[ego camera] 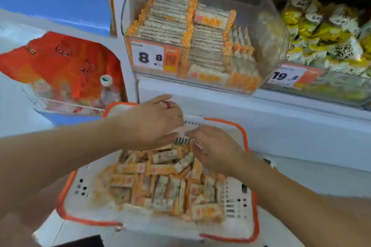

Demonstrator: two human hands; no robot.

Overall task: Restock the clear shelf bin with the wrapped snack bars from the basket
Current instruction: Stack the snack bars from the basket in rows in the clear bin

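Observation:
A white basket with an orange rim (pixel 80 190) sits low in front of me, holding several orange-and-white wrapped snack bars (pixel 164 184) in a loose heap. My left hand (pixel 154 122), with a red ring, reaches palm down over the basket's far edge. My right hand (pixel 214 150) is just right of it, fingers curled down among the bars at the far side of the heap. Motion blur hides whether either hand grips a bar. Above, the clear shelf bin (pixel 267 32) holds neat rows of the same bars on its left, with space on its right.
An orange price tag reading 8 (pixel 154 57) is on the bin's front. Right of it is a bin of yellow-and-white packets (pixel 329 30) with a 19.8 tag (pixel 289 76). Red bags (pixel 66 62) fill a wire basket at left. A white ledge (pixel 281 122) runs below the bins.

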